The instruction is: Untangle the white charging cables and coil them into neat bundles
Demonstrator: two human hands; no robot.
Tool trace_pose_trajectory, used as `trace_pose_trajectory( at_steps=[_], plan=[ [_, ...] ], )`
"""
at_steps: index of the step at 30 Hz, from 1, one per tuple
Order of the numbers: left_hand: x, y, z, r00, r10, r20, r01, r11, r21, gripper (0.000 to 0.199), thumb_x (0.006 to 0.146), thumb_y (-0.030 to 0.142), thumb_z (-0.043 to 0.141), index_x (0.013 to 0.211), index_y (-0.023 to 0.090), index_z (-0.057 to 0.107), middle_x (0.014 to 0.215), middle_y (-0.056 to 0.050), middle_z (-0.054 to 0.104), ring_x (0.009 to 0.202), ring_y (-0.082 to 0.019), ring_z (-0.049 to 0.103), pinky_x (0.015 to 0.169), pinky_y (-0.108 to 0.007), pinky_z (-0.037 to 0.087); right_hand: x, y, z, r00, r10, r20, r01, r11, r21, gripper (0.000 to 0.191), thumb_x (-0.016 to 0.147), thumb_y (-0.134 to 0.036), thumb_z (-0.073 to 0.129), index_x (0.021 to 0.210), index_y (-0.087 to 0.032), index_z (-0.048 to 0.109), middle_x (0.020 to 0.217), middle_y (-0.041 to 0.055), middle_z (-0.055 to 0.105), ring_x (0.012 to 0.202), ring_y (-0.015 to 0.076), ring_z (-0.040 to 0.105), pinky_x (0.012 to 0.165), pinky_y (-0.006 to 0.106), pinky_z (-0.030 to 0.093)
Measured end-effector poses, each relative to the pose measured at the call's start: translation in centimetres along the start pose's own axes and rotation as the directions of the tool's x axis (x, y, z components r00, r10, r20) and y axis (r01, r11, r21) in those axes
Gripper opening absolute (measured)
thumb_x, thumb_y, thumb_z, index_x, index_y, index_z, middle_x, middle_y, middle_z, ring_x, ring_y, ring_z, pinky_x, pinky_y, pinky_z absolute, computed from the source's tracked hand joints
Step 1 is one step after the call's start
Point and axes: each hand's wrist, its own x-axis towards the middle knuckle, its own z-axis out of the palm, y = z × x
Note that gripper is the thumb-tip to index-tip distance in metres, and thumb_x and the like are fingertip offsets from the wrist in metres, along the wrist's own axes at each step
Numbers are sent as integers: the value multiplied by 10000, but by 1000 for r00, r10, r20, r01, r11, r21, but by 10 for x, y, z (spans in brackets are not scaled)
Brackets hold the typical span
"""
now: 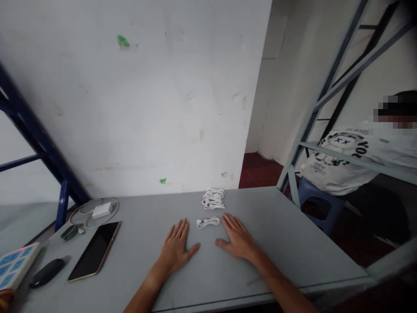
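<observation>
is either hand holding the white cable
No, the left hand and right hand lie flat on the table beside the coiled white cable.

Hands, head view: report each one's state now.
Left hand: open, palm down on the grey table, holding nothing.
Right hand: open, palm down, holding nothing.
</observation>
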Motion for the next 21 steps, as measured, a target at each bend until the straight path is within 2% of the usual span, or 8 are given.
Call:
trace_pose_trajectory(
  at_steps=[14, 21],
  plan=[
    [3, 3, -2, 1000, -7, 4, 7, 1000, 31, 842, 978, 717, 437, 1606, 158, 409, 1659, -163, 352, 1532, -357, 379, 1252, -551, 323, 1, -7, -3, 999, 4, -40, -3, 1000, 10, 882, 695, -607, 576, 1412, -228, 228, 1517, 94, 253, 1388, 313, 227, 1142, 442, 150],
    [3, 4, -3, 1000, -10, 22, 9, 999, 40, 858, 982, 724, 411, 1608, 137, 400, 1662, -162, 335, 1537, -350, 368, 1258, -546, 316, 2, -4, 0, 1000, 4, -22, -4, 1000, 4, 891, 699, -630, 540, 1417, -222, 206, 1520, 97, 242, 1395, 308, 209, 1148, 442, 129]
  ],
)
